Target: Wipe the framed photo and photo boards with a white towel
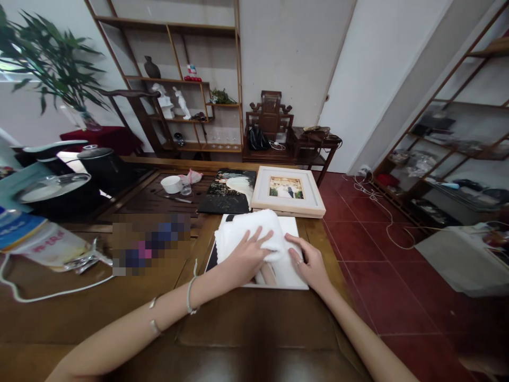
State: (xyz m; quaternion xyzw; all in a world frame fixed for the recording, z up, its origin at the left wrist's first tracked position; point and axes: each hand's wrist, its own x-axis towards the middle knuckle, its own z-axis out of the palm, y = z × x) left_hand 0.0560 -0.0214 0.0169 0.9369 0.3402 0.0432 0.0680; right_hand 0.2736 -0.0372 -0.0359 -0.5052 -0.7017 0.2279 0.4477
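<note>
A white, fluffy cloth (248, 232) lies bunched over a photo panel (278, 283) on the brown table. My left hand (248, 257) rests on top of the cloth, open, with its fingers spread flat and pressing on it. On the panel's right side lies my right hand (312, 262), open, its fingers apart and touching the white surface close to the cloth. Most of the panel's picture is hidden under the cloth and my left hand; a dark part shows at its left edge.
Just beyond the panel lie a framed photo (288, 190) and a dark photo panel (228, 190). A white cup (172, 184) stands on the tea tray (147, 193). Left are a lidded pot (55, 193), a kettle (97, 164) and a plastic bag (43, 241). The table edge drops to red floor tiles at right.
</note>
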